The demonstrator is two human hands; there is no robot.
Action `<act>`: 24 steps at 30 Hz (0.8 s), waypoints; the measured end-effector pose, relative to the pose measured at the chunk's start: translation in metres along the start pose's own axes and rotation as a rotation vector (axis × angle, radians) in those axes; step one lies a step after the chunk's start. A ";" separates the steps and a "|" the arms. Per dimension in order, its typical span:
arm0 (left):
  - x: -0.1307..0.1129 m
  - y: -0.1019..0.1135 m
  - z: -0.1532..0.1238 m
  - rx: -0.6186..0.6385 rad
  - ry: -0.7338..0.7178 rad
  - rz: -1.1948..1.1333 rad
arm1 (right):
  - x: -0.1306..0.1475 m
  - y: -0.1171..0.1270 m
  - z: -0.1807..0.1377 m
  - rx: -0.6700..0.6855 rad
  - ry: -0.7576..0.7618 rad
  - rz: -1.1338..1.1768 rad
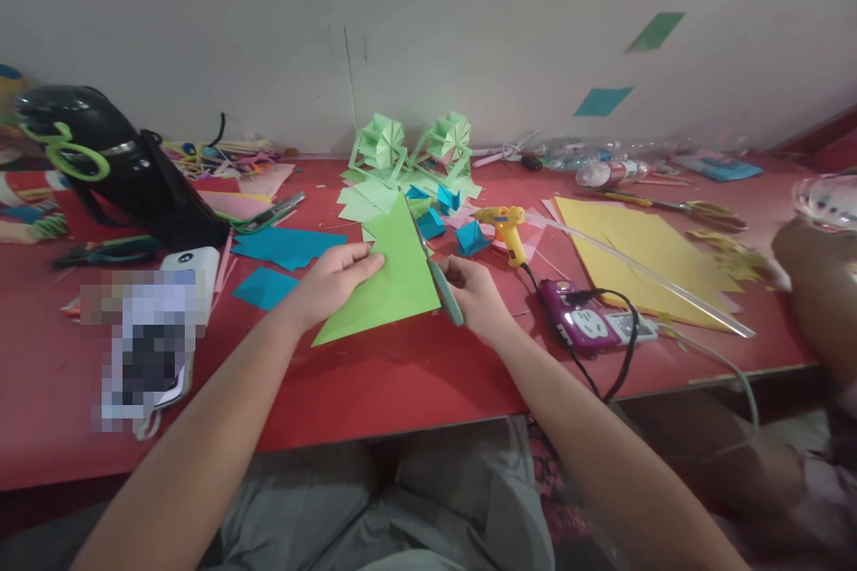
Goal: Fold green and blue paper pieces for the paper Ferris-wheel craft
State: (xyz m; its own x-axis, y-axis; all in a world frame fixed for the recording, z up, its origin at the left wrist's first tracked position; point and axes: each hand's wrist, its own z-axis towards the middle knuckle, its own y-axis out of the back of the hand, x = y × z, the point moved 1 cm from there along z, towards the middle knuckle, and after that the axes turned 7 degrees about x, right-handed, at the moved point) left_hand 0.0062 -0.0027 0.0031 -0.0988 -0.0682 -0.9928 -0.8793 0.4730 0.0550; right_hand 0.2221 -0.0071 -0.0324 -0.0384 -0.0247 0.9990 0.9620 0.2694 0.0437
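Note:
A sheet of bright green paper (395, 272) is held above the red table by my left hand (341, 281), thumb on top and fingers partly beneath. My right hand (472, 290) grips the green handles of a pair of scissors (447, 293). The blades lie along the right edge of the paper and point away from me; how far apart they are I cannot tell. Just beyond the paper are several folded blue paper pieces (472, 237) and pale green sheets (368, 198). Flat blue paper (287, 245) lies left of my left hand.
Two green folded-paper models (381, 144) stand by the wall. A yellow glue gun (507, 232) and purple power strip (582, 317) sit to the right, near yellow sheets (643, 259) and a clear ruler (656, 272). At left are a phone (191, 263) and black bottle (134, 169). Another person's arm (820, 285) is at far right.

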 end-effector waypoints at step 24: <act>0.018 0.018 0.020 -0.451 -0.170 0.478 | 0.019 -0.009 0.058 0.287 -0.117 0.099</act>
State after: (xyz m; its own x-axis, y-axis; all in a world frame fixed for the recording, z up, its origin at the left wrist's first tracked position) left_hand -0.0018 0.0222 -0.0162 -0.4827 0.2142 -0.8492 -0.8692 0.0015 0.4945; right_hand 0.1974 0.0464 -0.0128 0.0048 0.1220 0.9925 0.8480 0.5255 -0.0686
